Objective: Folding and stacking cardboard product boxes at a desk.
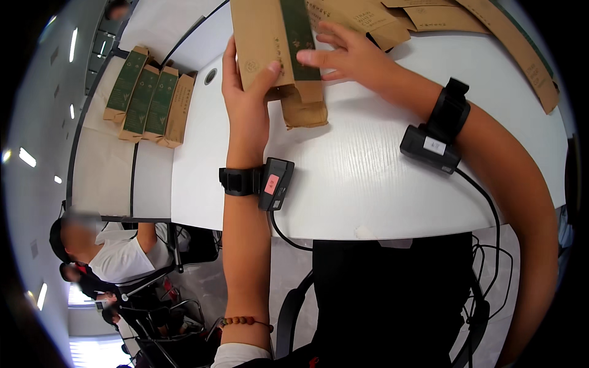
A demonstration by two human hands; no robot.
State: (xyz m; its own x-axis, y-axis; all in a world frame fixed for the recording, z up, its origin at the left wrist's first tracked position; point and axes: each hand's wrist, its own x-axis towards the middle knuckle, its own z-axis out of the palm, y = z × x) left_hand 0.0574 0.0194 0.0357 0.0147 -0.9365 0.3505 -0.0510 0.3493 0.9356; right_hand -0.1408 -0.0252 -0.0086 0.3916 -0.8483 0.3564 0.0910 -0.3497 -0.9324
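A long brown cardboard box (261, 40) with a dark green side is raised at an angle over the far part of the white table. My left hand (248, 89) grips its left side, thumb across the front face and fingers behind. At the box's near end a flap (307, 113) hangs unfolded. Beside the green side is my right hand (350, 58), its fingers spread and the fingertips close to the cardboard; I cannot tell whether they touch it. The upper end of the box runs out of the picture.
Several brown-and-green boxes (147, 101) stand in a row at the left, by the low partition. Flat cartons (442, 18) lie at the far right, one long piece (521, 55) along the edge. Black cables run from my wrist devices. Several people sit at the left.
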